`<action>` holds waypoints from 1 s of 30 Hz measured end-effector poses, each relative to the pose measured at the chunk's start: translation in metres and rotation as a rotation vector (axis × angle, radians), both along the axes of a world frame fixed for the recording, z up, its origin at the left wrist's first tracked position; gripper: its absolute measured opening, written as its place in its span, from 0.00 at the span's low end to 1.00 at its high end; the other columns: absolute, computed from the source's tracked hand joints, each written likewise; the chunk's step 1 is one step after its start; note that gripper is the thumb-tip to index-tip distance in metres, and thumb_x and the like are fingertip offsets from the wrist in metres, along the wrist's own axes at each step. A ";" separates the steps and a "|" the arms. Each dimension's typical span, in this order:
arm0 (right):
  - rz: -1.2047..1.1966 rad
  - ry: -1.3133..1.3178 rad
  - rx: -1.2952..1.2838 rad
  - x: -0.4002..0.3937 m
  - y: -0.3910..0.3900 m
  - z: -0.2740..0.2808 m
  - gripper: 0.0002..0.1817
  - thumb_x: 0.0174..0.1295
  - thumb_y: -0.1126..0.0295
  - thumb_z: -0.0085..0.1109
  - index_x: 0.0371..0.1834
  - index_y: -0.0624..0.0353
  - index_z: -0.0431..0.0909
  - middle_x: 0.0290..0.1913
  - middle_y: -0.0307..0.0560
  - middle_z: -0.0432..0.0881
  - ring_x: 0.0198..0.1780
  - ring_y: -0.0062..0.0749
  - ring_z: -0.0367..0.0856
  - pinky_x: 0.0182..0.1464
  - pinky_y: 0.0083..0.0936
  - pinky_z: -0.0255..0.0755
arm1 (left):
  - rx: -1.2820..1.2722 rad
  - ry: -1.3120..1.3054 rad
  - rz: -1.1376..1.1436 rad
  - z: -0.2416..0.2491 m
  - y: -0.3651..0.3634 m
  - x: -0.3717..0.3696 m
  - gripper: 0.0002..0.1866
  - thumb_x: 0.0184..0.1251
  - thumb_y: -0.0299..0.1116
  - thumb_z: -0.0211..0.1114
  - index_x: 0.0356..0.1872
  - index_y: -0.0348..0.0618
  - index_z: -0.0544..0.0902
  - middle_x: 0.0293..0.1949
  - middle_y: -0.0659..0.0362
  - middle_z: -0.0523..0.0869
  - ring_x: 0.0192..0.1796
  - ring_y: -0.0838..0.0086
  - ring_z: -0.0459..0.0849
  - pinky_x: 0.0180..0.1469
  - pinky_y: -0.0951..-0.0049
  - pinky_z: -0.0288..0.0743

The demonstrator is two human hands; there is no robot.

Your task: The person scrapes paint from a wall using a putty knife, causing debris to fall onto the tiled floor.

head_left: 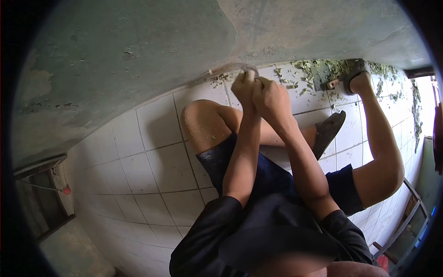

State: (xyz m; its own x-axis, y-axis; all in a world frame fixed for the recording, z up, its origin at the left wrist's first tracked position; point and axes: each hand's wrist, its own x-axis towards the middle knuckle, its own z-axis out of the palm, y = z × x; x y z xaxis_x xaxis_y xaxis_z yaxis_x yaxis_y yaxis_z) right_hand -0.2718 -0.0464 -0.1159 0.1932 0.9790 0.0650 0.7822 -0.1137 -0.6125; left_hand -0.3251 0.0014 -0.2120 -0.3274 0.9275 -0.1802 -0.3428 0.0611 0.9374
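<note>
Both hands are closed together low against the wall, fingers wrapped around one tool. My left hand [243, 88] is in front of the wall's foot, and my right hand [273, 98] presses up beside it. Past the knuckles a thin, blurred metal blade [249, 68] touches the base of the wall; it looks like a scraper, its handle hidden in my grip. The wall [184, 41] has worn green-grey paint with bare patches. Paint flakes [304, 69] lie along its foot, on the white tiled floor [166, 171].
A tool with a short wooden handle [332, 84] lies among flakes by my right foot's grey clog [357, 74]. My other clog [330, 131] rests on the tiles. A metal frame [410, 217] stands at right. A dark-framed opening [44, 198] is at left.
</note>
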 end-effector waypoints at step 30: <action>0.294 0.380 -0.427 0.032 -0.003 -0.063 0.19 0.69 0.59 0.56 0.40 0.70 0.79 0.35 0.71 0.84 0.42 0.68 0.85 0.47 0.50 0.75 | -0.309 -0.029 0.115 0.000 0.009 -0.036 0.06 0.66 0.22 0.67 0.39 0.25 0.85 0.37 0.56 0.89 0.38 0.75 0.82 0.46 0.73 0.74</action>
